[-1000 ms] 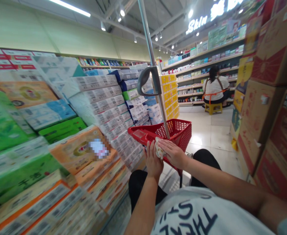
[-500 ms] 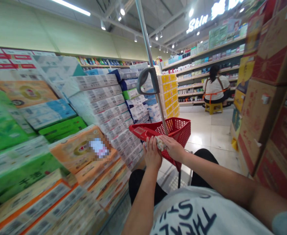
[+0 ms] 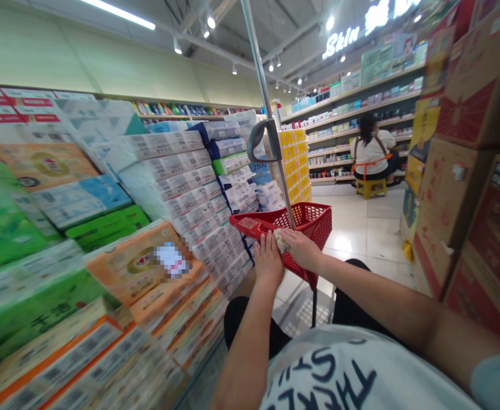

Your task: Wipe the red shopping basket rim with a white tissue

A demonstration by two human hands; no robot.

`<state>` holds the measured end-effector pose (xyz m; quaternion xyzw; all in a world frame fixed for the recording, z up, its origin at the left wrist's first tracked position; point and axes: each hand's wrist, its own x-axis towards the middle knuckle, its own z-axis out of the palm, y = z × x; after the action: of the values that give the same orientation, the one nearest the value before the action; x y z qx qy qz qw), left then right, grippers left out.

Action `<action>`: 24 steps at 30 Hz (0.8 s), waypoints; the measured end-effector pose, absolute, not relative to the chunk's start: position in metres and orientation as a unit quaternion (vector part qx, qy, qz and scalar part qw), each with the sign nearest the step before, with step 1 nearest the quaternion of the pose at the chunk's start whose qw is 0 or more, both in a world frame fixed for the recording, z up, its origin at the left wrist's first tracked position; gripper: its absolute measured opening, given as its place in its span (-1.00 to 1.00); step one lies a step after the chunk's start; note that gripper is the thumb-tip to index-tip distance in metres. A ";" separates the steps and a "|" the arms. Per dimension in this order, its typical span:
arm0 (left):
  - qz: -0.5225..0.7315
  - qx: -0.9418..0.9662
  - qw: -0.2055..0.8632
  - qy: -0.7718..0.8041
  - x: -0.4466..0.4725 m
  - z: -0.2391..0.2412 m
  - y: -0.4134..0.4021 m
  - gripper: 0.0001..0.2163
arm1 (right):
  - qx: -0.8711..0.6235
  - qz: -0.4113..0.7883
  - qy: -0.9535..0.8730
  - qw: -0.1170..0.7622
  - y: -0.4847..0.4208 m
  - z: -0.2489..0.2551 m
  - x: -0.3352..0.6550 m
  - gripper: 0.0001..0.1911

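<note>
In front of my lap a red plastic shopping basket (image 3: 320,225) with slotted sides stands tilted. My left hand (image 3: 270,262) holds its near rim, the fingers laid over the edge. Just to the right, my right hand (image 3: 302,249) presses a crumpled, pale patterned cloth (image 3: 281,241) against the same rim. Most of the cloth is hidden under the right fingers. A metal pole (image 3: 261,62) with a grey loop handle (image 3: 265,142) rises at a slant from the basket area; its lower end is hidden by the basket.
Stacked tissue packs (image 3: 177,176) line my left side. A lit phone (image 3: 172,259), blurred out, rests on an orange pack (image 3: 136,259). Cardboard cartons (image 3: 455,199) are piled at right. Farther off, a person (image 3: 372,151) sits on a yellow stool (image 3: 370,188) facing shelves (image 3: 335,128).
Both hands and the cloth have shifted slightly right and up along the rim. The basket's left end and the pole handle have also moved slightly right in view.
</note>
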<state>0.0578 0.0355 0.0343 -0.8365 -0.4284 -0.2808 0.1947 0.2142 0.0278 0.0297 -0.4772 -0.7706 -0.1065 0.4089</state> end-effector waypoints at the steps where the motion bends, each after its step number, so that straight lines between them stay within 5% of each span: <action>1: -0.278 -0.838 0.194 -0.428 0.058 0.035 0.037 -0.43 | -0.470 -0.107 -0.776 0.407 0.029 0.031 0.214 -0.40; 24: -0.250 -0.828 0.170 -0.473 0.062 0.035 0.033 -0.46 | -0.520 -0.041 -0.751 0.404 0.022 0.027 0.216 -0.37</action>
<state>0.0625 0.0330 0.0354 -0.8276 -0.4729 -0.2501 0.1700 0.2165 0.0222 0.0268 -0.5200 -0.7514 -0.0405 0.4041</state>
